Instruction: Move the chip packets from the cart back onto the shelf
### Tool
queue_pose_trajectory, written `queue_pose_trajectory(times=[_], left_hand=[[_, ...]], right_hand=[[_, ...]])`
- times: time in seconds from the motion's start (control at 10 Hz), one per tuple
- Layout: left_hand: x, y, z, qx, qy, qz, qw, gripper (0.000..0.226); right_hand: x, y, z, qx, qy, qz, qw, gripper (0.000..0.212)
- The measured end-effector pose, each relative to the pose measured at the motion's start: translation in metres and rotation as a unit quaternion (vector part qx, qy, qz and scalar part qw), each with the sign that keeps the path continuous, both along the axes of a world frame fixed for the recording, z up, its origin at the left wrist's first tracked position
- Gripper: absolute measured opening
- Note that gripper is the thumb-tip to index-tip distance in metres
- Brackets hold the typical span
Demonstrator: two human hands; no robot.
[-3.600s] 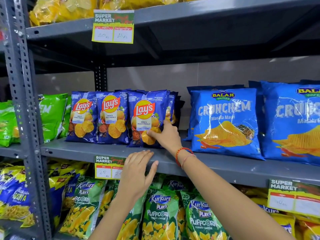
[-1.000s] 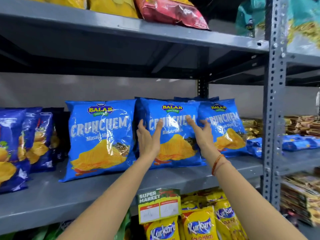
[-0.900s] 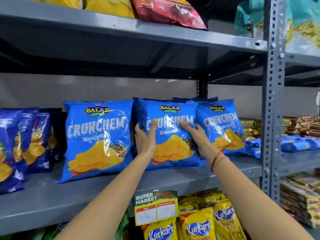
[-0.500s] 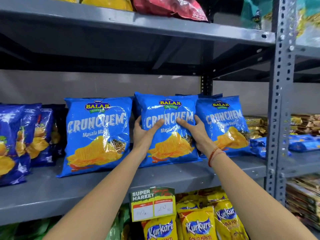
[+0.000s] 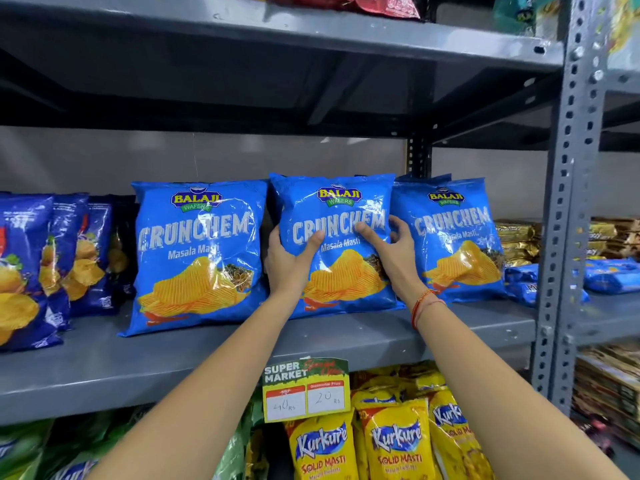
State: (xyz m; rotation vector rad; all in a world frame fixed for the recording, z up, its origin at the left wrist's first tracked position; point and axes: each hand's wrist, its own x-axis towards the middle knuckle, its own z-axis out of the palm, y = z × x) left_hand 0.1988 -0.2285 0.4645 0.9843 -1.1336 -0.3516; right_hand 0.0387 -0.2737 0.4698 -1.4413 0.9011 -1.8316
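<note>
Three bright blue Crunchem chip packets stand upright on the grey middle shelf point(image 5: 104, 362). My left hand point(image 5: 285, 261) grips the left edge of the middle Crunchem packet point(image 5: 337, 271), thumb across its front. My right hand point(image 5: 393, 252) holds the same packet's right edge, fingers curled behind it. The left Crunchem packet point(image 5: 197, 258) and the right Crunchem packet point(image 5: 453, 244) stand on either side, the right one touching the back of my right hand. No cart is in view.
Dark blue Lay's packets point(image 5: 31, 268) fill the shelf's left end. A perforated grey upright post point(image 5: 564, 202) bounds the bay on the right. A price tag point(image 5: 306, 389) hangs off the shelf edge above yellow Kurkure packets point(image 5: 391, 448). Another shelf point(image 5: 311, 32) runs overhead.
My hands went from open palms against the middle packet's front to gripping its two sides. The packet now stands a little straighter and higher.
</note>
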Motion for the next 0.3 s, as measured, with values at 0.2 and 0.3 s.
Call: queue_pose_trajectory(times=[0.2,0.3], left_hand=[[-0.006,0.028,-0.02,-0.029,-0.106,0.087,0.99,0.073],[-0.002,0.044,-0.022,-0.074,-0.168,0.087,0.979,0.068]], right_hand=[[-0.011,0.046,0.005,-0.092,-0.026,-0.109,0.989,0.067],[-0.026,0.079,0.019,-0.173,-0.051,-0.125,0.976,0.05]])
